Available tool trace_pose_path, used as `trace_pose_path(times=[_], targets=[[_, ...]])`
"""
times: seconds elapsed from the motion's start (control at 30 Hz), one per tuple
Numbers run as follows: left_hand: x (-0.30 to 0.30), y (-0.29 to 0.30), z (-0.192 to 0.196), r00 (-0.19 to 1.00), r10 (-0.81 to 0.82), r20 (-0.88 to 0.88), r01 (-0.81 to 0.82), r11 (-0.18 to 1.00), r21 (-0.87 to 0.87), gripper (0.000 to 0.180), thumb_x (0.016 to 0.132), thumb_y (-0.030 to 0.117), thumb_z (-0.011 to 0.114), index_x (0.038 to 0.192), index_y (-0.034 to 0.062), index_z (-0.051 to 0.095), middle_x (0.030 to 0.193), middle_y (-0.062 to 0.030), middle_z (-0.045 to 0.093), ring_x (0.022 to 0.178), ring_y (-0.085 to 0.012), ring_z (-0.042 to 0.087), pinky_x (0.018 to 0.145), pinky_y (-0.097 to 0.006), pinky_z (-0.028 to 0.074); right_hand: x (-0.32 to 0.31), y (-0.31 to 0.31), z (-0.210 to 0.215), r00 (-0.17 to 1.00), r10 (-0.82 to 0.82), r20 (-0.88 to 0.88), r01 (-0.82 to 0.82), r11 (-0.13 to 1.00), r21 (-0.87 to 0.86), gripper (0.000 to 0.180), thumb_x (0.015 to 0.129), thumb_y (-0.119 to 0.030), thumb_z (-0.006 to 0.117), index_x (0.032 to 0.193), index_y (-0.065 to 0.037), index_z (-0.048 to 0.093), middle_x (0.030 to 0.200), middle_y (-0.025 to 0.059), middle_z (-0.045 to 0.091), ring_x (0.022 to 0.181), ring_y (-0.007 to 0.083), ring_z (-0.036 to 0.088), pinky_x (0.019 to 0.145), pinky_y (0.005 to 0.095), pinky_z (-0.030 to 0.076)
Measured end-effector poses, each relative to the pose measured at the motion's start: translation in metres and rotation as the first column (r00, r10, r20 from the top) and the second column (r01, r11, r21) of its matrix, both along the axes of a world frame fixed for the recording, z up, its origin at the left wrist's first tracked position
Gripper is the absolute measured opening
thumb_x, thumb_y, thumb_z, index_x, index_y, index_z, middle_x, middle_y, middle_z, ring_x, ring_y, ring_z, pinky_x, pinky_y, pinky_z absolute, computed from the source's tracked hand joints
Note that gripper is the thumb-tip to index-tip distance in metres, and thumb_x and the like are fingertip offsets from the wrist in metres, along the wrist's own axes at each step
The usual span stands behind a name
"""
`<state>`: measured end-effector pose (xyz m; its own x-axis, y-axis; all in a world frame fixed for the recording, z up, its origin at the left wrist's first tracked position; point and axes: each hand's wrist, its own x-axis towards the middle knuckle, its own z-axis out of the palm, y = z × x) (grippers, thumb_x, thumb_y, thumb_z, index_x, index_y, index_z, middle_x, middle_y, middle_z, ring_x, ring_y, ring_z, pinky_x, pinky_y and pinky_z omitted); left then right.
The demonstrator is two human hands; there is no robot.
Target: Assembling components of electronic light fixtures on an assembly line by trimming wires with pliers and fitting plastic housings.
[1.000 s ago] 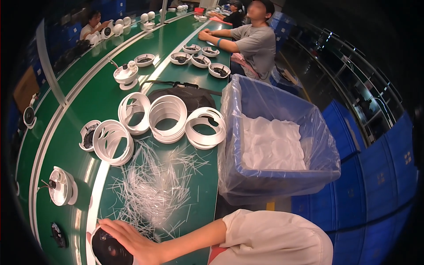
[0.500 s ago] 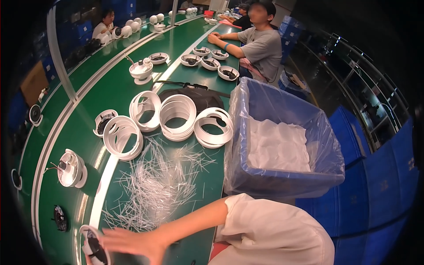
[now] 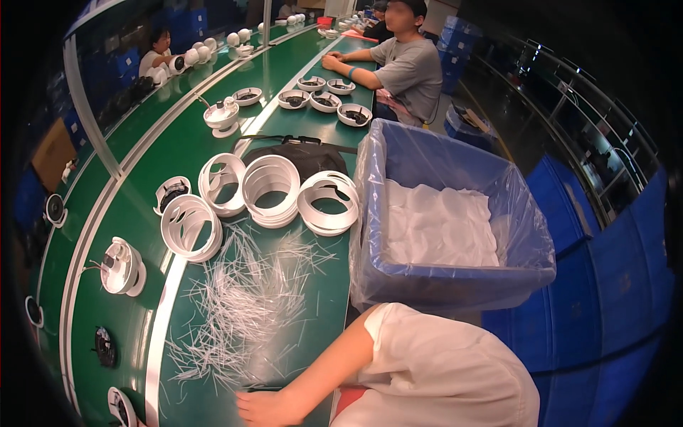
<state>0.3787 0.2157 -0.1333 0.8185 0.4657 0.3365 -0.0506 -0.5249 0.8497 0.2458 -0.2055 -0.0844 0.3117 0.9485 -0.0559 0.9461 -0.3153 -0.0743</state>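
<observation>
My right hand (image 3: 269, 408) is at the lower edge, beside the near end of a pile of thin clear plastic strips (image 3: 242, 306). Its fingers are curled, and a narrow dark edge shows just above them; what they hold is hidden. At the lower left, a white rounded housing with a black inside (image 3: 119, 406) is cut off by the picture's edge. Only a sliver of my left hand (image 3: 141, 424) seems to show beside that housing, its fingers hidden. A small black part (image 3: 105, 347) lies on the green belt beyond the housing.
Stacked white rings (image 3: 270, 191) stand beyond the strips, before a black bag (image 3: 313, 158). A lined blue bin (image 3: 455, 281) holding white padding is at the right. White bases with wires (image 3: 122, 267) sit on the belt (image 3: 92, 313). Co-workers (image 3: 409, 60) sit farther along.
My right hand has left the white housing and moved right, its fingers now curled. The housing has shifted left and down in the picture. The whole view has shifted slightly.
</observation>
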Motion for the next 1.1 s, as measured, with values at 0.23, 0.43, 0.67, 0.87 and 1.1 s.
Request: trace_pose_path(times=[0.23,0.43,0.67,0.87,1.1], targets=[[-0.036,-0.149,0.125,0.961,0.268,-0.069,-0.276,0.948,-0.161,0.051,0.081,0.037,0.045,0.112,-0.0038,0.044,0.111,-0.0182,0.05,0.101,-0.0299,0.049,0.085,-0.038,0.039,0.026,0.013,0.021,0.985,-0.146,0.087,0.116,0.953,0.28,0.046,0.041,-0.028,0.07,0.077,-0.003,0.059,0.089,0.0109,0.049,0.082,0.0248,0.046,0.061,0.0332,0.04],[0.0,-0.065,0.091,0.817,0.566,-0.115,-0.564,0.824,0.048,0.063,0.081,0.044,0.044,0.12,-0.0051,0.038,0.121,-0.021,0.042,0.109,-0.0323,0.043,0.09,-0.039,0.037,0.095,-0.002,0.087,0.859,-0.198,-0.472,0.51,0.398,0.762,0.048,0.055,-0.009,0.06,0.099,0.0,0.043,0.092,0.0131,0.046,0.074,0.027,0.049,0.061,0.0367,0.041],[0.016,-0.123,0.119,0.809,0.192,0.556,-0.347,0.919,0.188,0.047,0.085,0.01,0.048,0.127,0.0007,0.028,0.129,-0.0177,0.032,0.113,-0.0271,0.04,0.087,-0.037,0.038,0.172,-0.088,0.185,0.761,-0.262,-0.593,0.588,-0.108,0.802,0.046,0.066,-0.001,0.048,0.111,-0.002,0.038,0.073,0.0056,0.05,0.064,0.0142,0.049,0.058,0.0258,0.041],[0.047,-0.187,0.152,0.795,-0.08,0.601,-0.181,0.914,0.362,0.045,0.087,0.01,0.042,0.129,0.0038,0.029,0.133,-0.0069,0.034,0.118,-0.0203,0.036,0.083,-0.029,0.034,0.2,-0.095,0.24,0.747,-0.124,-0.653,0.662,0.218,0.717,0.036,0.062,-0.018,0.058,0.091,0.003,0.054,0.08,0.0123,0.058,0.073,0.0181,0.056,0.067,0.0275,0.044],[0.071,-0.228,0.147,0.835,-0.199,0.512,-0.04,0.908,0.418,0.047,0.085,0.006,0.043,0.129,0.0015,0.027,0.132,-0.0115,0.033,0.117,-0.0239,0.037,0.084,-0.033,0.034,0.26,-0.076,0.233,0.839,-0.532,-0.113,0.481,0.628,0.612,0.033,0.051,-0.034,0.06,0.06,-0.002,0.06,0.059,0.0158,0.058,0.065,0.0293,0.06,0.061,0.0346,0.05]])
